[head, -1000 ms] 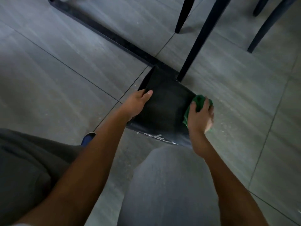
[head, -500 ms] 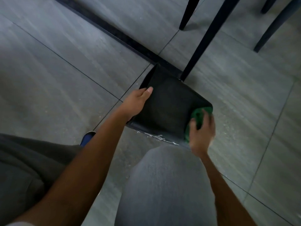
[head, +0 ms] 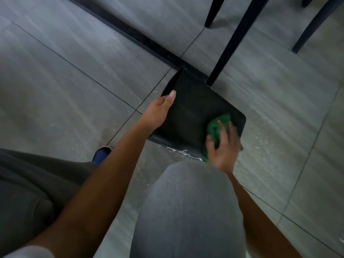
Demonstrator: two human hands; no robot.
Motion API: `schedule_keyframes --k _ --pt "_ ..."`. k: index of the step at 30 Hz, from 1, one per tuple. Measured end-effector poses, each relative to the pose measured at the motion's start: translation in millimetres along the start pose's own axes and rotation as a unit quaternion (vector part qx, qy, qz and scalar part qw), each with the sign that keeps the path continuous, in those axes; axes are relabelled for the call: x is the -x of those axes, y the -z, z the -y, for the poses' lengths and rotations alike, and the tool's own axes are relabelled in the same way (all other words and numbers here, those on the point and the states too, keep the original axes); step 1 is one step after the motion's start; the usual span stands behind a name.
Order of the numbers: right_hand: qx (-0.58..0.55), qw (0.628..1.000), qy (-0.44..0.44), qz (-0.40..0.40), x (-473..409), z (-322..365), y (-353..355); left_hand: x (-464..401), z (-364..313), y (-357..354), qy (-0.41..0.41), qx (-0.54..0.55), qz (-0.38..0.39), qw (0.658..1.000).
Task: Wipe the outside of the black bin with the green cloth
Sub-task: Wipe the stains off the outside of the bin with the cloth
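Observation:
The black bin (head: 188, 112) lies tipped on the grey tiled floor, one broad side facing up. My left hand (head: 158, 110) holds its left edge, thumb on the upper face and fingers hidden behind the wall. My right hand (head: 223, 144) presses the green cloth (head: 216, 125) against the bin's near right corner, fingers spread over the cloth and slightly blurred. Part of the cloth sticks out beyond my fingers toward the bin's middle.
A black chair leg (head: 229, 45) stands right behind the bin, with more dark legs (head: 312, 27) at the top right. A dark floor strip (head: 130, 32) runs diagonally. My grey-clad knee (head: 186, 202) is just below the bin, and a blue shoe tip (head: 101, 155) shows at left.
My right hand slid the green cloth from the bin's right edge inward and down to the near right corner. The left hand kept its hold on the left edge.

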State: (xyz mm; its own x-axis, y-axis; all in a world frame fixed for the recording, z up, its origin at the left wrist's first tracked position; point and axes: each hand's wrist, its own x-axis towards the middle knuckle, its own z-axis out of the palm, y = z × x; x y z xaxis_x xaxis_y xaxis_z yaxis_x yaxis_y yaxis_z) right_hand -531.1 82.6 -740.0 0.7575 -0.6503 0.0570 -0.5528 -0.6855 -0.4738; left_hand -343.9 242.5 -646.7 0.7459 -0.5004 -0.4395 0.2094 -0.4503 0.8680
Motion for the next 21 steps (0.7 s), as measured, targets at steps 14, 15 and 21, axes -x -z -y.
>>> schedule_keyframes --k 14,15,21 --pt "-0.019 1.000 0.009 -0.018 -2 21 -6 -6 -7 -9 -0.015 -0.038 -0.007 0.999" --pt "-0.031 0.998 -0.049 -0.026 4 -3 -1 -5 -4 -6 -0.011 -0.030 -0.004 0.999" --pt "-0.046 0.975 -0.212 -0.051 13 -1 0 -3 -12 -10 0.010 -0.017 0.010 1.000"
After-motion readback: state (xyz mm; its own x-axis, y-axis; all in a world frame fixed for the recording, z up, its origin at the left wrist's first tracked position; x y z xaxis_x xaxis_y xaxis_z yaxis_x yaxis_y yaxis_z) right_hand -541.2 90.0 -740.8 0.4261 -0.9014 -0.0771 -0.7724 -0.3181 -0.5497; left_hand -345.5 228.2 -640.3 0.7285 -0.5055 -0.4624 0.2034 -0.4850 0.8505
